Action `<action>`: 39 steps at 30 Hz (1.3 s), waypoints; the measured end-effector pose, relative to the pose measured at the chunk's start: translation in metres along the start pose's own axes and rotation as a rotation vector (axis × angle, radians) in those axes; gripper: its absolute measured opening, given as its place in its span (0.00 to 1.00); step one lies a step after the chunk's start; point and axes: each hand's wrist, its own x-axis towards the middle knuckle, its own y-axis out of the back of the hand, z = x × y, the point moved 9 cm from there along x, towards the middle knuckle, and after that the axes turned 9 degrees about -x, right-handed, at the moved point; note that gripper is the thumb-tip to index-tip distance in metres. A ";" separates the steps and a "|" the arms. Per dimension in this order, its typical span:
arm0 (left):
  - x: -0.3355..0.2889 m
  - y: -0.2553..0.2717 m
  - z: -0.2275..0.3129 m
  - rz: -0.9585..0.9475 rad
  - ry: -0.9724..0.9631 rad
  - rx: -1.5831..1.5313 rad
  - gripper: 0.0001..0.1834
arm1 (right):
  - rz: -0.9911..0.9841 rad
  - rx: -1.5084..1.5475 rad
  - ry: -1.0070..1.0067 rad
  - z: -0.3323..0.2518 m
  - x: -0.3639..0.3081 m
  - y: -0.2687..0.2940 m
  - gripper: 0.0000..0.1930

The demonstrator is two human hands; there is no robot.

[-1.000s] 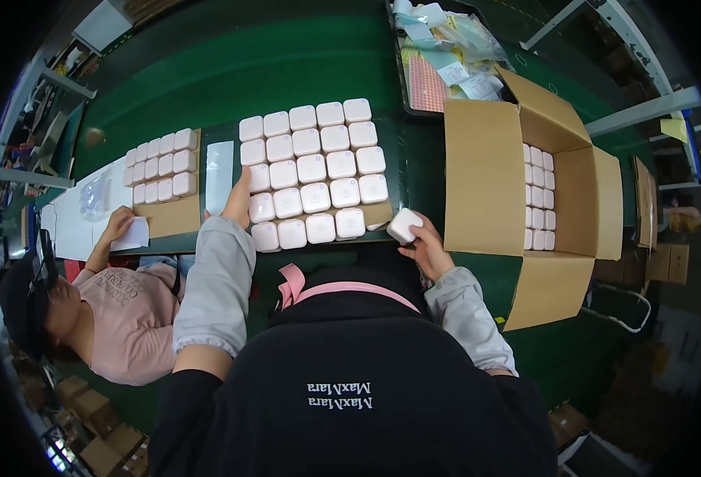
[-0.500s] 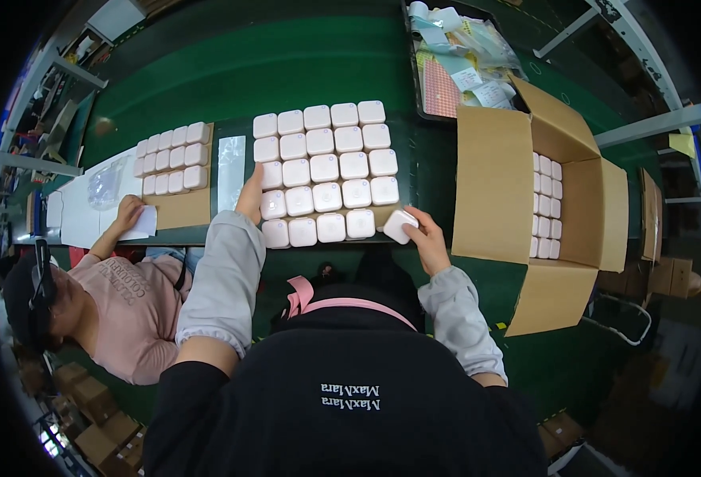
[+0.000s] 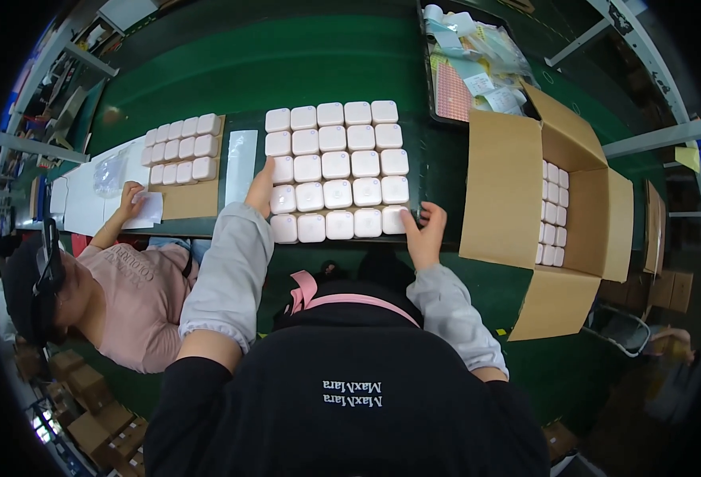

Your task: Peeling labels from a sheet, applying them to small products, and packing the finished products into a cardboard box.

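Note:
Rows of small white square boxes with rounded corners (image 3: 336, 165) stand packed in a grid on a cardboard sheet in front of me. My left hand (image 3: 263, 189) lies stretched along the grid's left side, against its edge, and holds nothing. At the near right corner, my right hand (image 3: 426, 237) has its thumb at the corner box (image 3: 394, 221). Its fingers are spread apart beyond that box, with nothing gripped between them. The corner box sits in line with the near row.
An open carton (image 3: 503, 187) at the right holds more white boxes. Behind it lies a black tray (image 3: 432, 95) with plastic bags and labels. To the left, a clear strip (image 3: 241, 167) separates my grid from a co-worker's boxes (image 3: 179, 149); that person's hand (image 3: 131, 200) touches white paper.
My right hand has set the loose white box into the near right corner of the grid and let go of it. My left hand stays by the left edge.

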 end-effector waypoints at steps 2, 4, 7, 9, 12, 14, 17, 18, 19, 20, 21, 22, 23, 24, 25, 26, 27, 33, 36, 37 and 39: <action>0.004 0.004 -0.001 -0.009 0.015 0.004 0.33 | -0.192 0.018 0.219 -0.025 -0.011 0.003 0.11; 0.007 0.004 -0.001 -0.027 -0.011 0.004 0.33 | -0.802 0.188 0.311 -0.053 -0.042 -0.025 0.04; 0.010 0.003 -0.004 -0.046 0.009 -0.025 0.32 | -1.020 0.080 0.587 -0.063 -0.071 -0.043 0.13; 0.009 0.004 -0.004 -0.021 0.001 -0.026 0.32 | -1.027 0.053 0.601 -0.058 -0.062 -0.051 0.15; 0.004 0.000 -0.002 -0.035 -0.009 -0.010 0.32 | -1.045 0.015 0.618 -0.052 -0.055 -0.057 0.16; -0.002 -0.003 0.002 0.003 -0.050 -0.009 0.33 | -1.059 -0.004 0.639 -0.052 -0.054 -0.057 0.16; -0.002 0.004 0.002 0.061 -0.042 0.045 0.35 | -1.090 -0.010 0.664 -0.052 -0.048 -0.055 0.17; -0.001 0.004 0.003 0.062 -0.042 0.043 0.35 | -1.092 -0.010 0.665 -0.052 -0.047 -0.055 0.17; 0.000 0.002 0.000 0.052 -0.010 0.016 0.34 | -1.087 -0.021 0.672 -0.052 -0.046 -0.055 0.17; 0.001 0.001 -0.002 0.041 0.023 -0.011 0.34 | -1.081 -0.031 0.679 -0.053 -0.046 -0.055 0.17; 0.005 0.007 -0.004 0.048 0.020 -0.015 0.34 | -1.087 -0.029 0.685 -0.058 -0.049 -0.057 0.17; 0.009 0.011 -0.005 0.031 -0.015 0.014 0.34 | -1.167 -0.009 0.653 -0.062 -0.058 -0.062 0.17; 0.013 0.014 -0.005 0.015 -0.051 0.043 0.35 | -1.248 0.011 0.619 -0.066 -0.068 -0.069 0.17; 0.020 0.021 -0.010 0.023 -0.052 0.040 0.35 | -1.312 0.072 0.619 -0.074 -0.077 -0.075 0.17; 0.024 0.021 -0.012 0.011 -0.062 0.011 0.35 | -1.316 0.077 0.627 -0.075 -0.081 -0.082 0.17; 0.027 0.024 -0.013 -0.001 -0.073 -0.019 0.34 | -1.217 0.084 0.693 -0.080 -0.079 -0.086 0.17; 0.026 0.020 -0.012 -0.001 -0.073 -0.020 0.34 | -1.114 0.086 0.748 -0.085 -0.075 -0.085 0.18; 0.018 0.011 -0.009 -0.030 -0.046 -0.016 0.33 | -1.244 0.067 0.729 -0.092 -0.082 -0.090 0.18; 0.018 0.014 -0.011 -0.011 -0.038 -0.044 0.33 | -1.342 0.139 0.784 -0.110 -0.110 -0.103 0.18; 0.018 0.015 -0.009 -0.011 -0.041 -0.044 0.33 | -1.369 0.148 0.777 -0.113 -0.116 -0.107 0.20; 0.016 0.011 -0.009 -0.035 -0.027 -0.043 0.32 | -1.301 0.116 0.778 -0.112 -0.107 -0.114 0.21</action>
